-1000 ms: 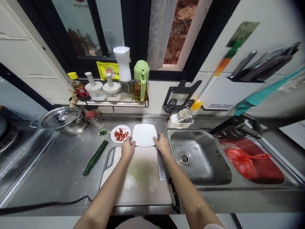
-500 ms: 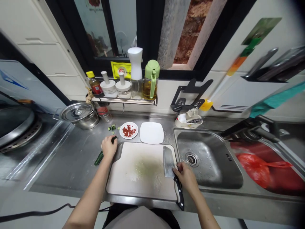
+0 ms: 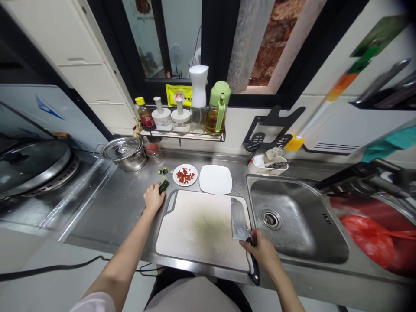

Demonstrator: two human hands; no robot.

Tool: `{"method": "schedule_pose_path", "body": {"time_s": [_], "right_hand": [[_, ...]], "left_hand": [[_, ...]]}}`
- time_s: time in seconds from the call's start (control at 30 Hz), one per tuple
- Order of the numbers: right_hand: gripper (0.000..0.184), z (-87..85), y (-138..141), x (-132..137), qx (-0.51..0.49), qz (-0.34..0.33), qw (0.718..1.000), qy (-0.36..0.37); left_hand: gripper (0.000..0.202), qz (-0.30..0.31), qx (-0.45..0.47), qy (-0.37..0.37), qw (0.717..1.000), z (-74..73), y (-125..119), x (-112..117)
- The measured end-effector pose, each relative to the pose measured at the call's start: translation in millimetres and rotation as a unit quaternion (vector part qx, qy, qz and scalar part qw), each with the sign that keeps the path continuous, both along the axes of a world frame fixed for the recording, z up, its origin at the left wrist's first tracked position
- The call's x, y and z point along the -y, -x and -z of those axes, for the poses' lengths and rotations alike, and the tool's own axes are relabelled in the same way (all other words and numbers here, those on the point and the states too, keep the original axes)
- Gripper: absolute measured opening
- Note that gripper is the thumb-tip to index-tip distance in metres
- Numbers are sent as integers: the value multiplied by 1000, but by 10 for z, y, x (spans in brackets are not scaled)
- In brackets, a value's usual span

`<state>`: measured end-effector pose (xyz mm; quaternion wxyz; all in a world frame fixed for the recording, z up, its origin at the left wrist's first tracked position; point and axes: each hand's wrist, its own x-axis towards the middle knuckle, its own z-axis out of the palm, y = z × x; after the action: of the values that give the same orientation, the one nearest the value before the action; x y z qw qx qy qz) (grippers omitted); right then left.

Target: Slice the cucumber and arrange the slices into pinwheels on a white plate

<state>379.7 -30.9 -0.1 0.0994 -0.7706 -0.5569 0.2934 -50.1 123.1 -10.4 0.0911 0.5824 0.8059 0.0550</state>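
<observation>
My left hand (image 3: 154,197) is closed over a dark green cucumber (image 3: 164,186) on the steel counter, left of the cutting board. One end of the cucumber shows beyond my fingers; most of it is hidden beneath the hand. On the right edge of the white cutting board (image 3: 195,242) lies a kitchen knife (image 3: 239,220) with a broad blade and black handle. My right hand (image 3: 261,250) has its thumb and fingers around the top of that handle. The blade rests flat on the board, pointing away from me. A pale green wet stain marks the board's middle.
Behind the board are a plate of chopped red pieces (image 3: 191,182), a white square plate (image 3: 216,179) and several cucumber scraps (image 3: 165,170). A lidded pot (image 3: 130,161) stands at the back left. To the right is the sink (image 3: 299,229); a seasoning shelf (image 3: 195,136) hangs behind.
The view has swung slightly left. My left hand has shifted on the cucumber, whose far end now shows more. My right hand has moved further around the knife handle.
</observation>
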Motion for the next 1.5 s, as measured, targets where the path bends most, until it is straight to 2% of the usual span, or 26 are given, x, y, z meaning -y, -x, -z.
{"method": "schedule_pose_path", "body": {"time_s": [0.33,0.5,0.6,0.67,0.8,0.87,0.93,1.07,1.27,1.37,1.5], "right_hand": [[31,2,66,-11,46,10,998,42],[25,14,69,-40,74,9,996,53],[23,11,80,-43,82,12,996,42],[23,-6,95,-40,84,16,996,39],[24,-52,121,-17,76,21,996,50],[25,-54,117,6,64,18,997,46],[26,-41,105,34,46,13,998,33],[27,-27,105,76,21,19,1000,11],[15,-108,226,72,-34,9,999,-15],[17,-176,324,44,-49,-11,999,2],[20,-300,514,-12,-21,-59,997,53]], "left_hand": [[49,13,-9,34,999,33,92,-56],[47,33,13,18,999,-79,108,-44],[49,65,73,-20,995,-196,65,38],[50,116,156,-43,980,-265,-5,125],[50,235,327,-41,914,-314,-218,357],[51,274,368,-24,888,-293,-326,484],[50,298,385,-7,873,-255,-419,603],[48,328,379,27,865,-171,-551,777],[48,343,325,31,881,-121,-655,860],[46,353,300,27,886,-118,-673,881],[46,366,252,28,895,-85,-683,933]]}}
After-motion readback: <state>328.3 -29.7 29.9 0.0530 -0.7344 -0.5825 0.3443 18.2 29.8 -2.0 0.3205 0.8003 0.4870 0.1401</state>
